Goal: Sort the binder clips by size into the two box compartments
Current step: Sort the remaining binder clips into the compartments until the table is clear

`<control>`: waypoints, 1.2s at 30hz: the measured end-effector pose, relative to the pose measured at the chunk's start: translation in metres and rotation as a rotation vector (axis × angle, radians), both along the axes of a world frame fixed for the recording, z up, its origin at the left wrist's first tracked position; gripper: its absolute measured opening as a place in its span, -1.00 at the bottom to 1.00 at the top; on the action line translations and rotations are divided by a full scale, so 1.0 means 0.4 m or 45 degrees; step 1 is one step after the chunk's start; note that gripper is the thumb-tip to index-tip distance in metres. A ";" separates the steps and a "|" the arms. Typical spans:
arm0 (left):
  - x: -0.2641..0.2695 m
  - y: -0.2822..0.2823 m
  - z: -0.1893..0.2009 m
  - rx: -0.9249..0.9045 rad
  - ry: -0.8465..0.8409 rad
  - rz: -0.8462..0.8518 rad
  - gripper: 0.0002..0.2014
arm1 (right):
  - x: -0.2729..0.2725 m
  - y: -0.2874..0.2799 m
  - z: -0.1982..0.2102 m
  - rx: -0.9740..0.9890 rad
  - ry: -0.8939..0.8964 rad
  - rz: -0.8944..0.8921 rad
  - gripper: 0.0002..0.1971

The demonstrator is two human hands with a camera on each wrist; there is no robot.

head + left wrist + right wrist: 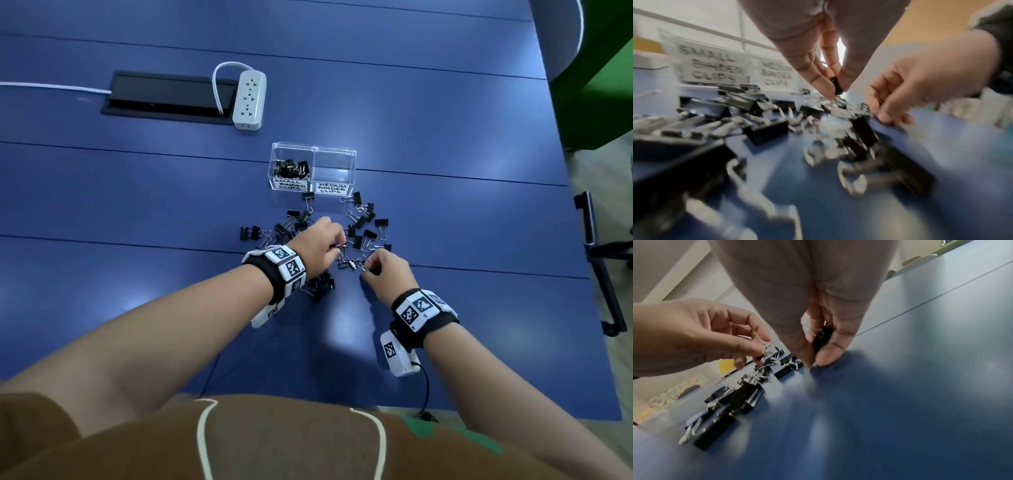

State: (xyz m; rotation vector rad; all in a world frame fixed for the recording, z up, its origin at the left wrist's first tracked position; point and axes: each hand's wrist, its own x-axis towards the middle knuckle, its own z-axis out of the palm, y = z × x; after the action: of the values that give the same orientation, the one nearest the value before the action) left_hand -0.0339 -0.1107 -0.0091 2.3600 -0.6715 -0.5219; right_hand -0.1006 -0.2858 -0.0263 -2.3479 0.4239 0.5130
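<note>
A clear two-compartment box (pixel 349 161) stands on the blue table. Its left compartment, labelled SMALL BINDER CLIPS (pixel 289 184), holds several small black clips (pixel 293 167); the right one, labelled MEDIUM BINDER CLIPS (pixel 331 189), shows nothing inside. Loose black binder clips (pixel 363 219) lie scattered in front of the box. My left hand (pixel 334 241) pinches a small black clip (pixel 836 85) just above the pile. My right hand (pixel 371 267) is down at the table by the pile's near edge, pinching a small black clip (pixel 822 337) between thumb and fingers.
A white power strip (pixel 249 99) lies beside a black cable hatch (pixel 168 97) at the back, its white cord running left. More clips (pixel 320 284) sit under my left wrist. The table's right edge (pixel 579 240) borders a black chair base.
</note>
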 end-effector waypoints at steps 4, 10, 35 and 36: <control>0.126 0.028 0.048 -0.100 -0.049 0.415 -0.69 | 0.045 0.013 0.024 0.277 0.036 -0.128 -0.84; 0.301 0.080 0.075 0.139 -0.082 0.651 -0.71 | 0.213 0.055 0.120 0.399 -0.085 -0.163 -0.86; -0.035 -0.021 -0.014 0.254 -0.035 -0.185 -0.79 | 0.195 -0.059 0.084 -0.010 -0.224 -0.039 -0.77; -0.041 -0.031 -0.017 0.260 -0.040 -0.216 -0.77 | 0.165 -0.072 0.070 -0.045 -0.187 -0.031 -0.78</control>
State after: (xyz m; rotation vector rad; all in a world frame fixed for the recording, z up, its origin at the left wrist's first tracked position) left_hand -0.0501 -0.1232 -0.0157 2.5185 -0.8754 -0.6558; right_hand -0.0346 -0.3147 0.0016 -2.3924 0.3949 0.3213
